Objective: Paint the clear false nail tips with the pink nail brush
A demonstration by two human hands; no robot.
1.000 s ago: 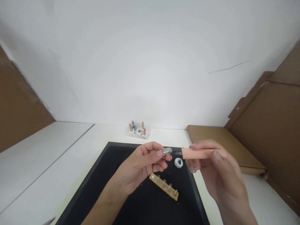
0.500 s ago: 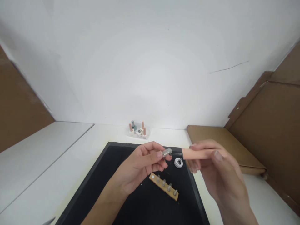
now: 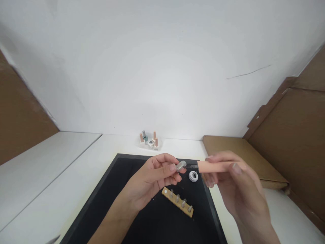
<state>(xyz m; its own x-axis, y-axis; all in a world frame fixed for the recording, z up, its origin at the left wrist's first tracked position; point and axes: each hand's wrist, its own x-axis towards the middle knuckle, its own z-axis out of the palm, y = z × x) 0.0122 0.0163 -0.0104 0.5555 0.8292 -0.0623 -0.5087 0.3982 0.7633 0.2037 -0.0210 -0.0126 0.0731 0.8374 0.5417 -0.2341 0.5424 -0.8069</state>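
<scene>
A shiny greyish false nail [image 3: 181,165] is pinched between the thumb and fingers of my left hand [image 3: 154,176], tip pointing right. My right hand [image 3: 241,186] is closed around the long peach cap [image 3: 213,166] of a nail polish brush. The dark bristles [image 3: 191,166] point left, their end at or very near the nail; whether they touch I cannot tell. Below the hands lies a wooden strip [image 3: 175,202] with several clear false nails standing on it and a white dot at one end. Beside it sits a small round white container [image 3: 193,176] with something dark on top.
A black mat [image 3: 101,203] covers the middle of the white table [image 3: 50,183]. Toward the wall stands a clear tray [image 3: 148,147] with several polish bottles, mostly peach-capped. A flat cardboard box [image 3: 225,149] lies at right. Cardboard panels [image 3: 299,135] rise at both sides.
Both hands keep almost the same place and grip. The false nail looks very slightly turned, and the brush stays close by its tip.
</scene>
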